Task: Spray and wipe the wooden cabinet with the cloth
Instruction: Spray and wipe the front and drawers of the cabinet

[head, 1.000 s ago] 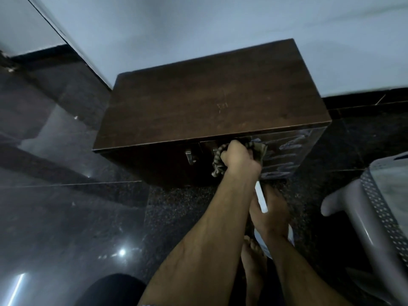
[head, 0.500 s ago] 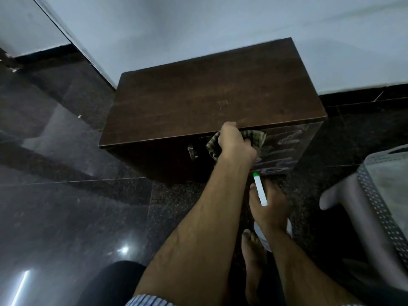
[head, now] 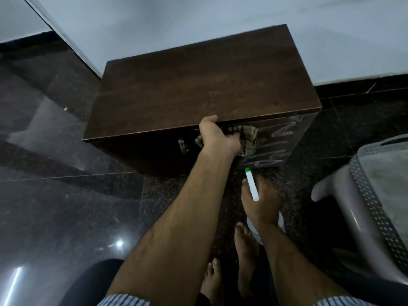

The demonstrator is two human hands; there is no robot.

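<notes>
A dark wooden cabinet (head: pixel 198 89) stands on the floor against a white wall. My left hand (head: pixel 218 136) presses a checked cloth (head: pixel 248 138) against the top of the cabinet's front face, thumb hooked over the top edge. To the right of the cloth, the front face shows wet streaks (head: pixel 278 146). Lower down, my right hand (head: pixel 259 199) grips a white spray bottle (head: pixel 252 184) with a green nozzle tip pointing at the cabinet front. The bottle's body is mostly hidden under the hand.
A metal handle (head: pixel 182 145) sits on the cabinet front, left of the cloth. A grey perforated plastic chair (head: pixel 362 195) stands at the right. My bare feet (head: pixel 245 250) rest on the glossy dark stone floor (head: pixel 66 195) in front of the cabinet.
My left hand has moved the cloth up the cabinet's front, from beside the handle to just under the top edge. The right hand with the bottle stayed almost still.
</notes>
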